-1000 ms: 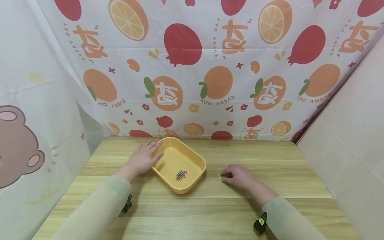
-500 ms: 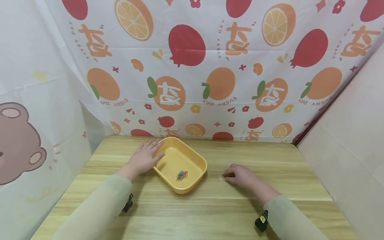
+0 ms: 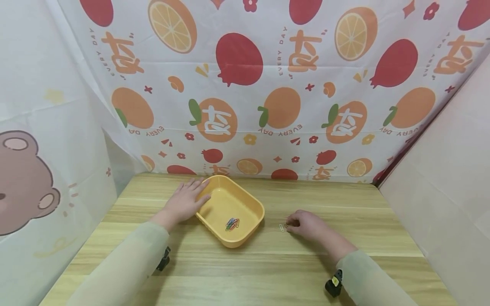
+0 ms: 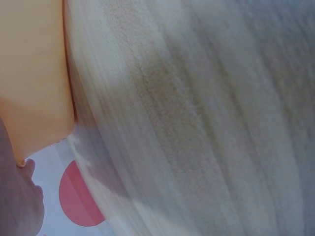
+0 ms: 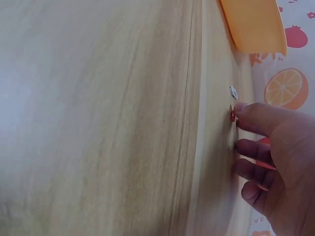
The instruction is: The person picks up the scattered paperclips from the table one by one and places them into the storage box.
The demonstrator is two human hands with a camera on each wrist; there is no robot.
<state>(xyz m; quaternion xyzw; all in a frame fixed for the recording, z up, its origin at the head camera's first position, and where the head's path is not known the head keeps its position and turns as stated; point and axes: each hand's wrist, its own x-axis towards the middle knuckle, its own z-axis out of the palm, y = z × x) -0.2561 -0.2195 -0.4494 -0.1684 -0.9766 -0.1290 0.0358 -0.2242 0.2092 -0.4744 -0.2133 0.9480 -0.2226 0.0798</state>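
Note:
On the table stands a yellow tray [image 3: 232, 243] with several coloured paper clips [image 3: 232, 224] lying together inside. My left hand [image 3: 183, 202] rests on the tray's left rim, its fingers spread and the thumb over the inside. To the right of the tray, my right hand [image 3: 306, 225] is down at the table with curled fingers. Its thumb and forefinger pinch a red paper clip [image 5: 233, 115] at the tabletop. Just beyond the fingertips lies a white paper clip [image 5: 234, 92], also seen between hand and tray in the head view.
The wood-grain table [image 3: 245, 278] ends at a fruit-printed cloth [image 3: 245, 106] behind. White cloths hang at both sides, the left one showing a bear print [image 3: 23, 182]. A small black device [image 3: 334, 285] is strapped at the right wrist.
My right hand has shifted slightly right, off the white paper clip, which now shows apart from the fingers. The left hand stays on the tray. The head view has shifted a little.

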